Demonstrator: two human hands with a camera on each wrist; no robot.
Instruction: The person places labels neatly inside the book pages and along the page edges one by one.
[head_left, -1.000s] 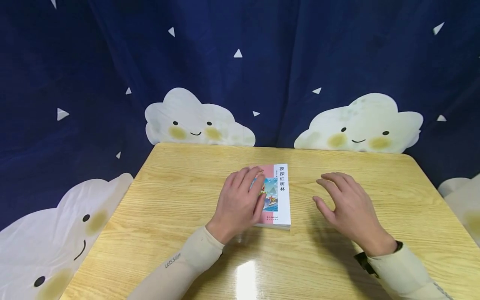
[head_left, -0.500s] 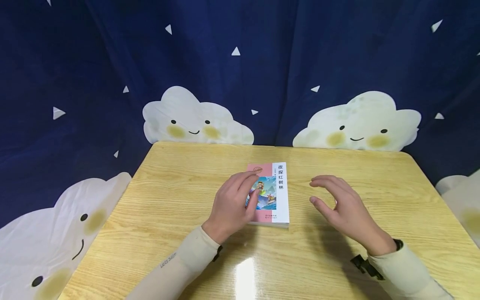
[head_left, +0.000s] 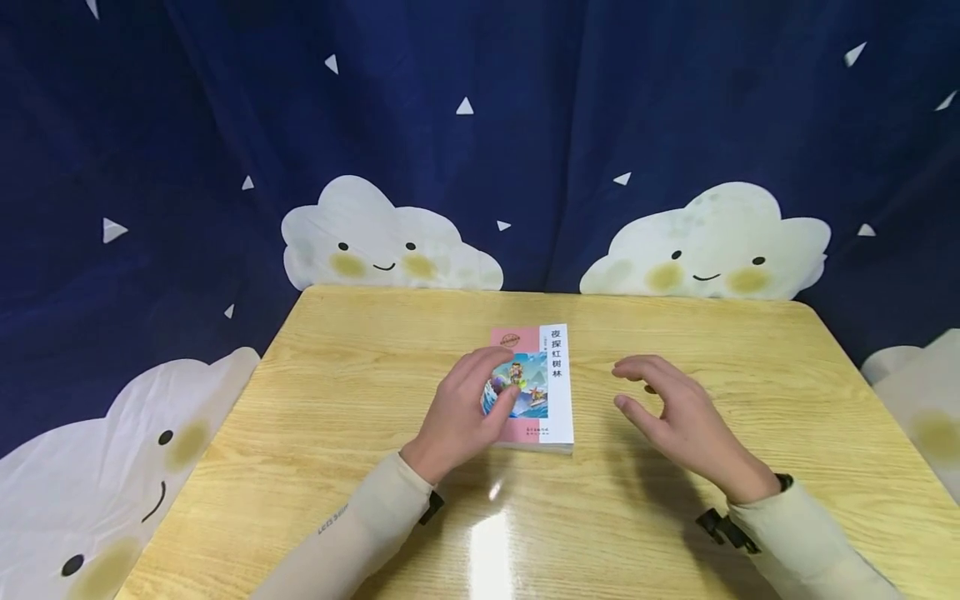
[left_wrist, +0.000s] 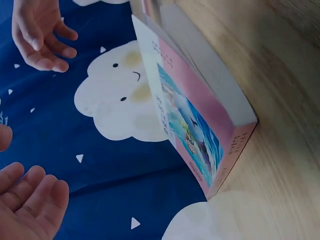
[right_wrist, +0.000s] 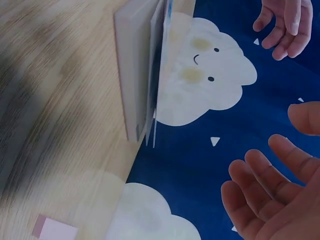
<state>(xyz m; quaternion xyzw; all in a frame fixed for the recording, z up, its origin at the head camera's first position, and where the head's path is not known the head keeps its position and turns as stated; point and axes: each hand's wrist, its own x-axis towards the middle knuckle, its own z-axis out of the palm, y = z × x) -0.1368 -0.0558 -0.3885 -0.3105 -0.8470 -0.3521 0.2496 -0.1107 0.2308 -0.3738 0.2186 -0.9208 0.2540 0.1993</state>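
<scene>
A person's two forearms reach in from the bottom edge. The left sleeve (head_left: 360, 517), cream with small dark lettering, slants up to the right; the right sleeve (head_left: 810, 542) slants up to the left. Dark straps (head_left: 726, 530) show at both wrists.

Beyond the cuffs, both hands are raised above the tabletop, clear of it. The left hand (head_left: 459, 408) hovers over the left part of a book, its fingers relaxed and gently bent, thumb set apart, holding nothing. The right hand (head_left: 686, 425) hangs just to the right of the book, fingers pointing inward, loosely curved, a wide gap between thumb and forefinger; it too holds nothing. The wrist views show both hands apart from the book.

The book (head_left: 555, 392) lies flat near the middle of a pale wooden table (head_left: 360, 367), pink and white with a colourful picture and dark Chinese characters. In the right wrist view its front cover stands slightly away from the pages. That view's lower corner catches a small pink block (right_wrist: 57, 230), cut off by the frame.

Behind the table hangs a navy curtain (head_left: 420, 50) with white triangles and smiling clouds (head_left: 390, 229).
</scene>
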